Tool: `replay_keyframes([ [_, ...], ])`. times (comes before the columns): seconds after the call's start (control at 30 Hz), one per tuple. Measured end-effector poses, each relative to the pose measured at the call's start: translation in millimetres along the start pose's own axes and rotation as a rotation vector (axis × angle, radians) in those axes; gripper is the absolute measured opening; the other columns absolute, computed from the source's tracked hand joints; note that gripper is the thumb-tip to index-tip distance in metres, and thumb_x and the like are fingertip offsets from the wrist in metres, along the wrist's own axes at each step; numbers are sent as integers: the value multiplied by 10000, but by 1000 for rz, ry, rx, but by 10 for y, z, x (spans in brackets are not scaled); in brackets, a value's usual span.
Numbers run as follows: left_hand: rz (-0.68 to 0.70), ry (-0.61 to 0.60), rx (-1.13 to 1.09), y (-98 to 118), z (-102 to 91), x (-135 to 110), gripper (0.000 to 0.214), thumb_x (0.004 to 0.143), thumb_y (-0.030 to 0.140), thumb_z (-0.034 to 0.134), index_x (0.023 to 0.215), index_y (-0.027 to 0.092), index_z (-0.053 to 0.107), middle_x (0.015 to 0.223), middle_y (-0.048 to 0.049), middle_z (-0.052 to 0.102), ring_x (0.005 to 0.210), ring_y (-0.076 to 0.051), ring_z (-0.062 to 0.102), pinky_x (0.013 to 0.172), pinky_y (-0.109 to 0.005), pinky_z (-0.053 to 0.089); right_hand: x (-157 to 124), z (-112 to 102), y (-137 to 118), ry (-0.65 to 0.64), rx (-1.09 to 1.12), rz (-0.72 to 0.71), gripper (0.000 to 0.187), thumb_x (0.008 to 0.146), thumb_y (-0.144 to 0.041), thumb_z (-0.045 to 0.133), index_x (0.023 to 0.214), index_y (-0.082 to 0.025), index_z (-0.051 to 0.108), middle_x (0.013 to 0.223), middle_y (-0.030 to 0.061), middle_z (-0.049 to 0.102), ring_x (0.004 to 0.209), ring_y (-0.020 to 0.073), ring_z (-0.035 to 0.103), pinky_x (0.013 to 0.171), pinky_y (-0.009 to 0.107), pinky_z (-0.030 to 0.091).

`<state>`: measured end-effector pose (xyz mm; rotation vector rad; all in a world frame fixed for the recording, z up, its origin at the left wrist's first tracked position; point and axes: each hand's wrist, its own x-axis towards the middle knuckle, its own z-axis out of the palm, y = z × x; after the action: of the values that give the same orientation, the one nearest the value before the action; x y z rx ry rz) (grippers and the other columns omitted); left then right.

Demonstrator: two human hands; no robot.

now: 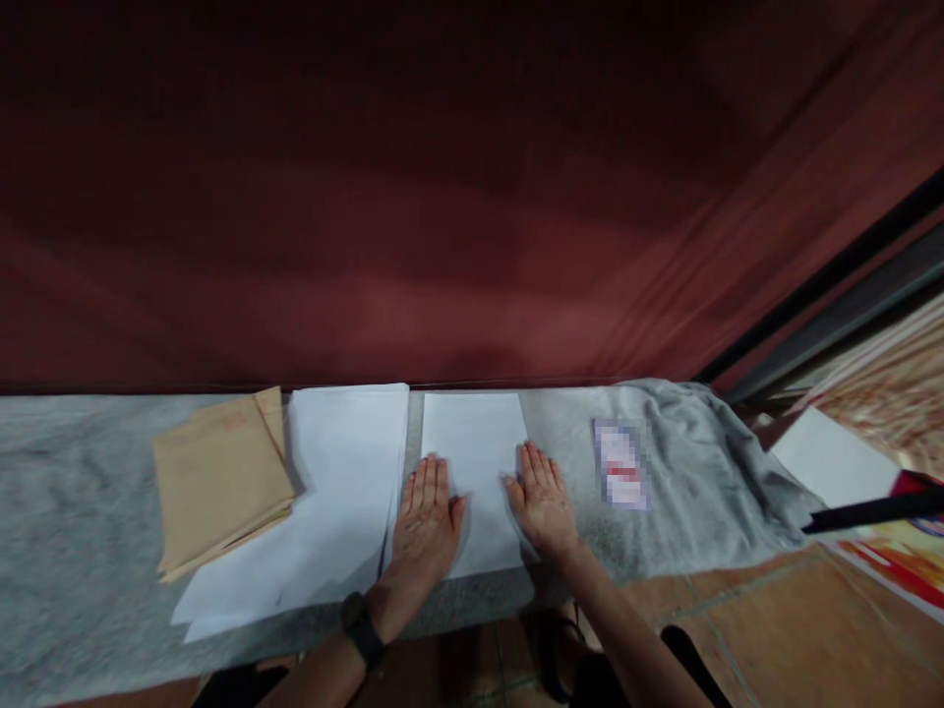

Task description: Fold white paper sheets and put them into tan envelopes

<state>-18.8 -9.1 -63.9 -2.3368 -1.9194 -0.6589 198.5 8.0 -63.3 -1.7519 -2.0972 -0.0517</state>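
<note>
A white sheet of paper point(476, 433) lies flat in front of me on the grey cloth. My left hand point(426, 521) rests palm down over its left edge, fingers stretched out and thumb on the paper. Over the right edge lies my right hand point(542, 500), also flat, its fingers extended away from me. Neither hand grips anything. Just left of the sheet is a stack of larger white papers point(343, 472), fanned out at its lower left. Brown envelopes point(221, 467) lie in a pile partly on top of that stack.
The grey cloth point(74, 551) covers a long narrow surface and is rumpled at its right end. A small pixelated card or packet point(621, 467) lies to the right. Dark red fabric point(369, 324) rises behind. Tiled floor point(782, 629) and a white board-like piece point(833, 457) appear at right.
</note>
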Motion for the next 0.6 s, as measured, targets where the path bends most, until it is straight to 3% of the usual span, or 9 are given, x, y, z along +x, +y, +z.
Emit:
replay_keyframes([
  [0.1, -5, 42, 5, -34, -1, -33, 587, 996, 302, 350, 1479, -27, 408, 1552, -262, 402, 1477, -347, 346, 1183, -529, 341, -34, -13, 85, 33, -71, 56, 577, 1054, -399, 350, 1515, -56, 404, 1551, 211, 429, 1442, 336, 402, 1182, 531, 304],
  [0.2, 8, 65, 19, 29, -3, -72, 582, 991, 264, 348, 1504, -11, 366, 1558, -250, 402, 1486, -333, 332, 1183, -532, 341, -78, -42, 13, 95, -80, 56, 565, 1058, -348, 326, 1528, -38, 371, 1569, 218, 397, 1464, 328, 368, 1186, 533, 309],
  [0.33, 95, 12, 30, 192, 25, -134, 580, 967, 237, 372, 1507, 24, 382, 1585, -207, 382, 1508, -290, 292, 1215, -484, 301, -192, -40, -294, 56, 53, -168, 564, 1057, -301, 312, 1575, -81, 273, 1619, 153, 336, 1503, 250, 305, 1184, 449, 366],
  [0.4, 82, -1, 44, 216, 50, -143, 576, 953, 223, 379, 1491, 21, 410, 1579, -214, 389, 1501, -295, 308, 1212, -479, 304, -261, -11, -421, 30, 86, -260, 567, 1056, -296, 319, 1580, -90, 261, 1598, 149, 379, 1492, 236, 332, 1187, 441, 371],
  [0.6, -26, 64, 55, -28, 79, -108, 640, 1009, 397, 359, 1466, -47, 415, 1546, -296, 390, 1478, -382, 328, 1176, -568, 322, -350, 35, -406, 34, 44, -263, 599, 1036, -336, 406, 1575, -102, 287, 1565, 160, 430, 1459, 264, 393, 1184, 471, 380],
])
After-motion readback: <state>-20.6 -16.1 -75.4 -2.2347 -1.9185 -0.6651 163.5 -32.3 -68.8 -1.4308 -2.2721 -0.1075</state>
